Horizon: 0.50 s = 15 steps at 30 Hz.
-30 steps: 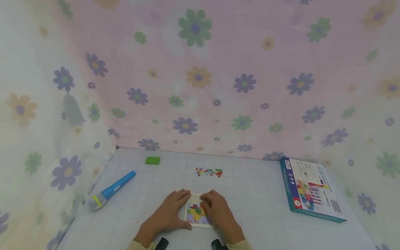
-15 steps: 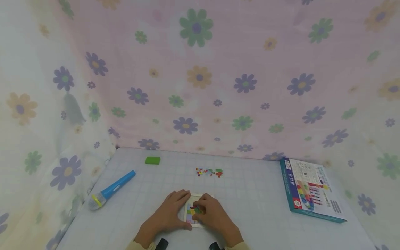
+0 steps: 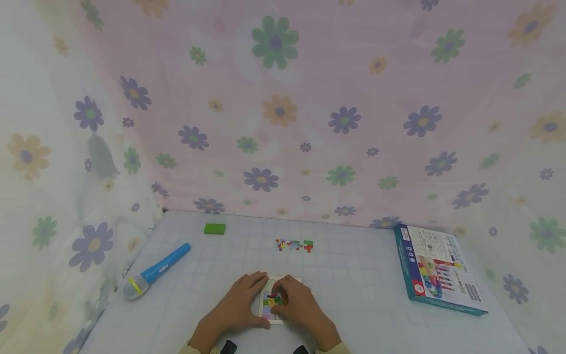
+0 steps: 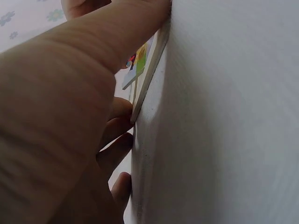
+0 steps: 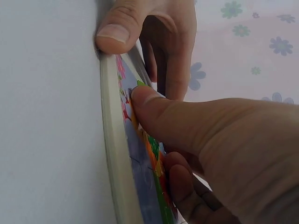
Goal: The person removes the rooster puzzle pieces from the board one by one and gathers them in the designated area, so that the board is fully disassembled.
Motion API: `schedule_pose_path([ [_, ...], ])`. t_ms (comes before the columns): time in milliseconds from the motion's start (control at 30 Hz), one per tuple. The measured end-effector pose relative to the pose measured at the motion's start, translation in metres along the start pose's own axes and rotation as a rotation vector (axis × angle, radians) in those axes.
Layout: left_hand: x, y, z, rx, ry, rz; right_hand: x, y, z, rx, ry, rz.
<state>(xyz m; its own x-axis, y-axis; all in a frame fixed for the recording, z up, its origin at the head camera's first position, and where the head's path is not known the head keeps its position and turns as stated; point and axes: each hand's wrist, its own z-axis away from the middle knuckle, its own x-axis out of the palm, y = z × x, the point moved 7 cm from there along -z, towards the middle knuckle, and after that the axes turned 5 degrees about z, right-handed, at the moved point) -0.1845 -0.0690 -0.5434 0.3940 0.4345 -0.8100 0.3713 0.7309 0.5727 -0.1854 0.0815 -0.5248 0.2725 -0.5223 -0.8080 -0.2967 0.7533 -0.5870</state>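
Observation:
A jigsaw puzzle in a pale frame (image 3: pixel 278 322) lies on the table before me. My left hand (image 3: pixel 239 305) holds the frame along its left side, thumb at the near corner and fingers at the far one. Over the puzzle, my right hand (image 3: pixel 301 306) pinches a jigsaw piece (image 4: pixel 134 77), which tilts up from the frame in the left wrist view. In the right wrist view the right thumb (image 5: pixel 152 105) lies close over the colourful picture (image 5: pixel 145 168). The right hand hides much of the puzzle's right part from the head view.
Several loose jigsaw pieces (image 3: pixel 295 245) lie in a row beyond the frame. A green block (image 3: pixel 214 228) sits at the back left, with a blue toy microphone (image 3: pixel 165 263) nearer. On the right lies a flat box (image 3: pixel 446 275). Flowered cloth (image 3: pixel 300 123) surrounds the table.
My right hand has moved from the frame's right side leftward, over the middle of the puzzle. The left hand stays on the frame.

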Motion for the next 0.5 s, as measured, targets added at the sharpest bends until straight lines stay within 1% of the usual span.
schedule_pose_path([
  [200, 0.0, 0.001, 0.0013, -0.007, -0.001, 0.005, 0.001, 0.0026, -0.0003, -0.012, -0.004, -0.006],
  [333, -0.0006, 0.0017, 0.0012, -0.011, -0.004, 0.0, -0.0003, 0.0027, -0.0015, -0.034, -0.009, -0.024],
  [500, -0.0021, 0.0023, 0.0018, -0.028, -0.009, 0.011, -0.0022, -0.0007, -0.0023, -0.064, -0.022, -0.01],
])
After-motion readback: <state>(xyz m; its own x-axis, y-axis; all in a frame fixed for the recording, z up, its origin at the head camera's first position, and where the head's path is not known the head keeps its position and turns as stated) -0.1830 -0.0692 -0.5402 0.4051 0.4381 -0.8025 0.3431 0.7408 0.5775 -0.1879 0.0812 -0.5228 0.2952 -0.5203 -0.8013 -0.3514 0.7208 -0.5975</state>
